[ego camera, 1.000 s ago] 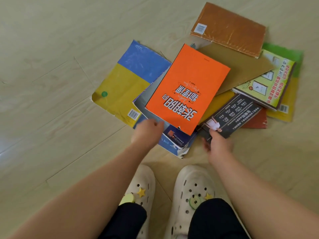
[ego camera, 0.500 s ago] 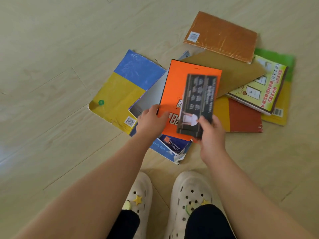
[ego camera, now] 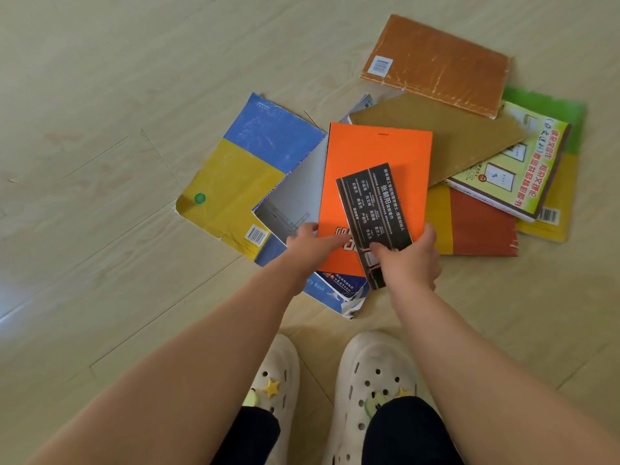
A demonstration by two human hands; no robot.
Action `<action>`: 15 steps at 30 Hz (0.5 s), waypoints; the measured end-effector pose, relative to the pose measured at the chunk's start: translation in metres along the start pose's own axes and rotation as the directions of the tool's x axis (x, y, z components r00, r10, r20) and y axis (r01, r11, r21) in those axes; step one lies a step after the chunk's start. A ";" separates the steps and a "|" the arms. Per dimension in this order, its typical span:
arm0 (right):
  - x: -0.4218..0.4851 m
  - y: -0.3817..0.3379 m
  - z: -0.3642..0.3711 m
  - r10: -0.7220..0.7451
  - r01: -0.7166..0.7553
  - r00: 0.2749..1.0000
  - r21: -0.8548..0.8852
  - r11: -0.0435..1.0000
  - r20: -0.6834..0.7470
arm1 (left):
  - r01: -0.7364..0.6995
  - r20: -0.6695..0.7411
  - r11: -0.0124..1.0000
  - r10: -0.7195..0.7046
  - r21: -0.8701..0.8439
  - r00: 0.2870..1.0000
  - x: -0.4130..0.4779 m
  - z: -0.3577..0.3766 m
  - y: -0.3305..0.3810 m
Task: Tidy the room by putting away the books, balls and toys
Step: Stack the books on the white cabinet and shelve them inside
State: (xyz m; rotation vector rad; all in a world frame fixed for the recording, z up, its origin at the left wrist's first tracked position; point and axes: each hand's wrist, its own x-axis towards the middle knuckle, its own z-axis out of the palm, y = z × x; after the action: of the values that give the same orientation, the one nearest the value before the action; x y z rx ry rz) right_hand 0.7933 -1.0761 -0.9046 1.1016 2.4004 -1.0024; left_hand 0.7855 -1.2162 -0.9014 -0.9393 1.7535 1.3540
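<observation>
Several books lie in a loose pile on the wooden floor. My left hand grips the near left edge of an orange book at the middle of the pile. My right hand holds a narrow black booklet with white text flat against the orange cover. Under them lie a grey book and a blue book. A blue and yellow book lies to the left.
Behind the pile rest a brown book, a tan cardboard sheet, a yellow-green book and a yellow and red book. My two white clogs stand just in front of the pile.
My right hand lifted the black booklet from the floor at the right and brought it onto the orange book. The orange book turned squarer to me under my left hand.
</observation>
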 end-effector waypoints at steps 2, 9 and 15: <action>-0.001 0.007 0.001 0.056 -0.056 0.998 -0.013 0.998 0.032 | 0.003 -0.085 0.995 0.005 0.098 0.996 0.001 0.003 -0.004; -0.013 0.025 0.000 0.074 -0.174 0.940 0.281 0.944 0.332 | 0.087 -0.194 0.951 -0.029 0.296 0.981 0.000 -0.005 -0.012; -0.031 0.020 0.002 0.055 -0.133 0.977 0.392 0.910 0.204 | -0.016 -0.188 0.976 0.058 0.219 0.981 -0.015 -0.017 0.002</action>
State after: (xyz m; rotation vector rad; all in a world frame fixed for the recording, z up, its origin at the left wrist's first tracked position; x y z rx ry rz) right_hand 0.8292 -1.0849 -0.8987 1.1769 2.0183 -1.5417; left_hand 0.7895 -1.2305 -0.8840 -0.9447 2.0284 1.0957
